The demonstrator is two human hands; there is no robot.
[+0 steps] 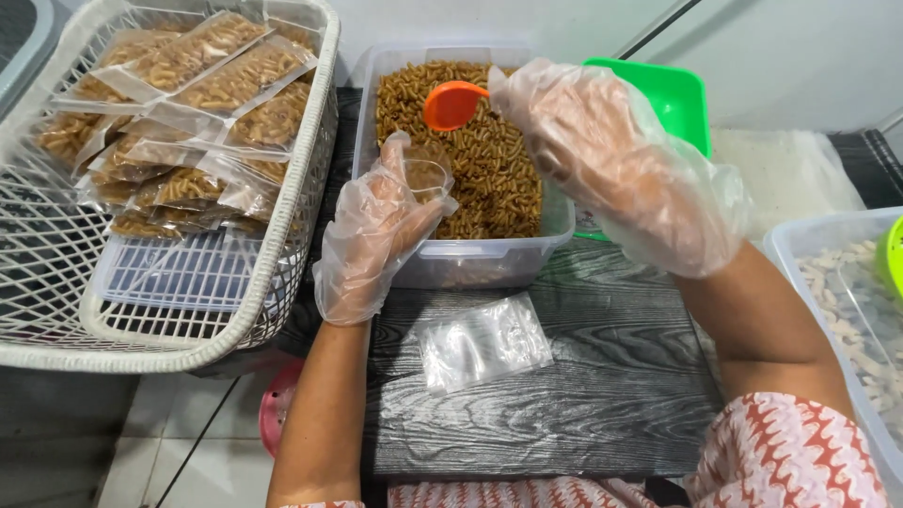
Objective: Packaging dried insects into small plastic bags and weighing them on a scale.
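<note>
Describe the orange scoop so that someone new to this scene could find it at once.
Start at the clear tub of brown snacks on the dark table. Above it, the gloved right hand holds the orange scoop, the only orange thing there.

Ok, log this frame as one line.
left hand: holds open small clear bag | right hand: holds orange scoop over snack tub | spare bags on table

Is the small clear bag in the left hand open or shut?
Open: the left hand holds the small clear bag with its mouth spread, below the orange scoop.
</note>
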